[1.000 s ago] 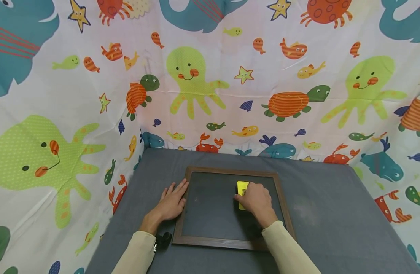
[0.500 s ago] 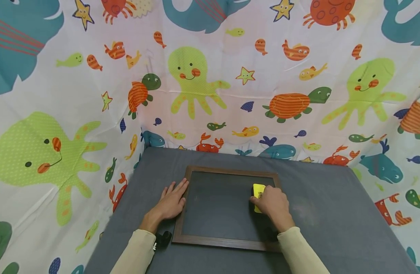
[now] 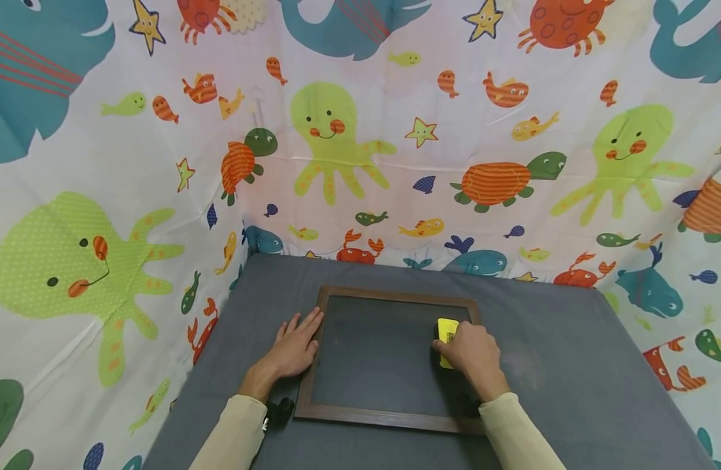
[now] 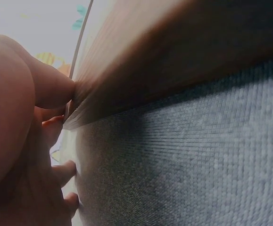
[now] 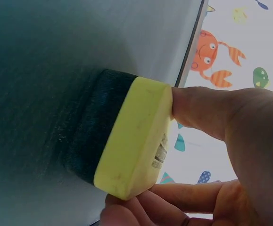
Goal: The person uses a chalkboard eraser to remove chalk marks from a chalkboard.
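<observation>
A chalkboard (image 3: pixel 384 356) in a brown wooden frame (image 3: pixel 390 416) lies flat. Toward its right side, my right hand (image 3: pixel 473 358) grips a yellow board eraser (image 3: pixel 447 333). In the right wrist view the thumb is on one side of the eraser (image 5: pixel 131 136) and the fingers are on the other; its dark felt pad (image 5: pixel 98 125) meets the board surface. My left hand (image 3: pixel 290 349) rests with straight fingers on the left edge of the frame. The left wrist view shows its thumb (image 4: pixel 53 87) against the frame's side, with other fingers near the grey cloth.
Grey cloth (image 3: pixel 572 378) covers the table around the board. A small black object (image 3: pixel 280 412) shows beside the left wrist. Behind and on both sides hangs a white curtain (image 3: pixel 390 202) printed with sea animals.
My right hand has slid the eraser to the right across the board, mostly in the first half second, then slightly toward me. My left hand stays in place.
</observation>
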`<action>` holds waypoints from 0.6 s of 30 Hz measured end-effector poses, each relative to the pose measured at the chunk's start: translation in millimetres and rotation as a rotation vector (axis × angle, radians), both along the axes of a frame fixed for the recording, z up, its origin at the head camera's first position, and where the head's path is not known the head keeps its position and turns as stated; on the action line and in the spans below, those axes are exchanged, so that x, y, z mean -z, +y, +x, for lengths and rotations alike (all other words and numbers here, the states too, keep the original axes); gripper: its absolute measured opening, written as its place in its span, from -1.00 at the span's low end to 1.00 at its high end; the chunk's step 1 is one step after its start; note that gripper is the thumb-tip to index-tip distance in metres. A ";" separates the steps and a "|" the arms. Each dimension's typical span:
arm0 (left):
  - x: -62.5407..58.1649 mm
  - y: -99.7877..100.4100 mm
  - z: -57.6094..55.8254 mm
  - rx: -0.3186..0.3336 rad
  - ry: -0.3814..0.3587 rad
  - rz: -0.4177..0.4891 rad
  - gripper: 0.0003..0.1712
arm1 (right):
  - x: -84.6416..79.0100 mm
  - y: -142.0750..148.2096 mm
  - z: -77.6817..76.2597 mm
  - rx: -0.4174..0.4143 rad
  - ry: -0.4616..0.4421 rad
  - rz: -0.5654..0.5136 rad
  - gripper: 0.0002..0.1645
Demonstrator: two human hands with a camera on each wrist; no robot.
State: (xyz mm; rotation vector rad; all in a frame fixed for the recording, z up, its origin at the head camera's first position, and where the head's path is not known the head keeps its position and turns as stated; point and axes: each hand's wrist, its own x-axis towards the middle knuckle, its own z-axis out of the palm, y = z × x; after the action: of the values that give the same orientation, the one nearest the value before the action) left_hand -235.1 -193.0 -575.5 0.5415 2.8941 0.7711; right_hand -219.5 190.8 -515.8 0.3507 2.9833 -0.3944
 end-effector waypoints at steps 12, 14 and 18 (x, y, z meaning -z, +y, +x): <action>-1.2 -1.8 3.9 -0.003 -0.005 0.010 -0.27 | -28.1 29.1 3.5 0.032 0.026 -0.061 -0.12; -0.8 -1.9 2.8 -0.001 -0.001 0.011 -0.27 | -35.8 36.5 4.1 0.043 0.029 -0.053 -0.11; 0.6 -2.0 2.2 0.004 0.003 0.015 -0.26 | -47.2 54.7 9.1 0.061 0.023 -0.038 -0.10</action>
State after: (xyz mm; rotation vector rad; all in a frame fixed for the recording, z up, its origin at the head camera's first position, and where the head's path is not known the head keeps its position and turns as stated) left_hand -232.9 -195.0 -576.1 0.5498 2.8915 0.7922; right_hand -210.4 245.5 -468.6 0.4372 2.9889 -0.4632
